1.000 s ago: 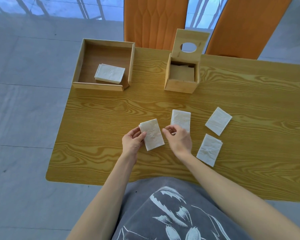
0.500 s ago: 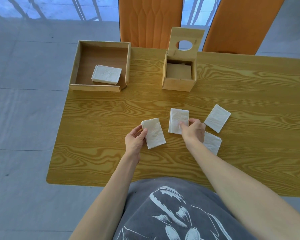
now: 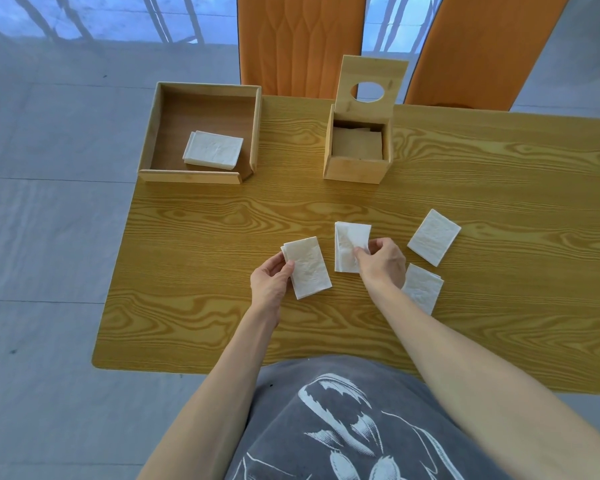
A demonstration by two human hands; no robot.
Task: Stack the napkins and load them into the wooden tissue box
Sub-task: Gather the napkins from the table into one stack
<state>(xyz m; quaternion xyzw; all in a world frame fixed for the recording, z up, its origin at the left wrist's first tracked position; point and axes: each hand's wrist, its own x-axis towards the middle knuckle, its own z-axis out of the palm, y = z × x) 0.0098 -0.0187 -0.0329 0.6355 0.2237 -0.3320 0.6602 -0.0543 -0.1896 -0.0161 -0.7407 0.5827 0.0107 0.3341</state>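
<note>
1. Table: yellow-brown laminate with bold printed wood grain, rounded near-left corner.
2. Left hand: thumb and fingers pinch the left edge of a folded white napkin. The napkin is rectangular, crinkled and soft-looking, tilted slightly. Whether it lies on the table or is lifted cannot be told.
3. Right hand: fingertips grip the right edge of a second folded napkin, whose upper layer looks creased and lifted.
4. Third napkin: flat on the table, partly covered by the right wrist.
5. Fourth napkin: flat, diagonal, well apart from both hands.
6. Wooden tissue box: pale, cube-shaped, at the far side of the table. Its hinged lid stands upright and has an oval hole. Folded paper lies inside; its count is unclear.
7. Wooden tray: shallow, square, dark floor, pale walls, gap at the near-right corner. It holds a small stack of napkins.
8. Two orange padded chair backs stand behind the table.
</note>
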